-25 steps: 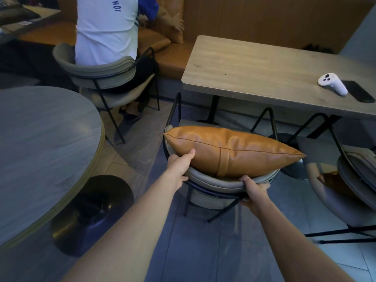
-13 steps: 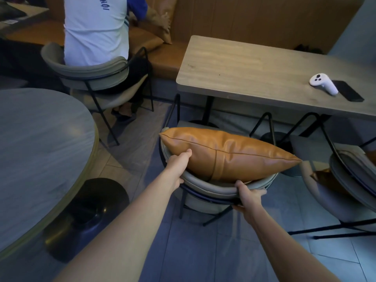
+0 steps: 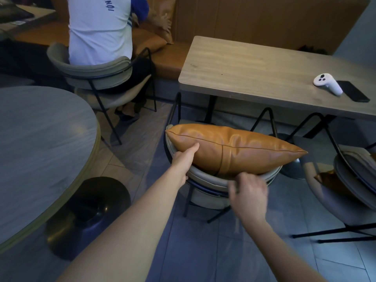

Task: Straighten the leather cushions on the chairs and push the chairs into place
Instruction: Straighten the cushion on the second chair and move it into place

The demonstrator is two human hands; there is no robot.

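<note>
My left hand [image 3: 184, 159] is on the near-left end of the tan leather cushion [image 3: 234, 148], thumb laid up along its front face, rest of the fingers hidden behind or under the wrist, so can't tell if they curl round the chair back or just press. Contact w/ cushion is plain, though; whether it's a true grip, can't say.

Right hand [image 3: 249, 193] is blurred, loosely spread, palm down, holding nothing. Fingertips [image 3: 232, 185] sit at the grey backrest rim below the cushion's lower edge (touching or just off it, blur won't let me tell).

Cushion: long, plump, glossy tan, one vertical seam near the middle, piped edge running end to end. Stands on edge in the chair [image 3: 211, 180], leaning on the curved padded backrest, left corner blunt, right corner tapering to a point that overhangs the chair's right side. Slightly tilted, right end lower.

Chair has black metal legs and its front faces the rectangular wooden table [image 3: 254, 72], seat partly under the table edge. Table top carries a white controller [image 3: 327, 83] beside a black phone [image 3: 353, 91], touching or nearly so.

Second grey chair [image 3: 354, 176] at right w/ another tan cushion [image 3: 327, 181], only partly seen. Round table [image 3: 40, 143] at left. A person in a white shirt [image 3: 99, 29] sits on a further chair, back to me.
</note>
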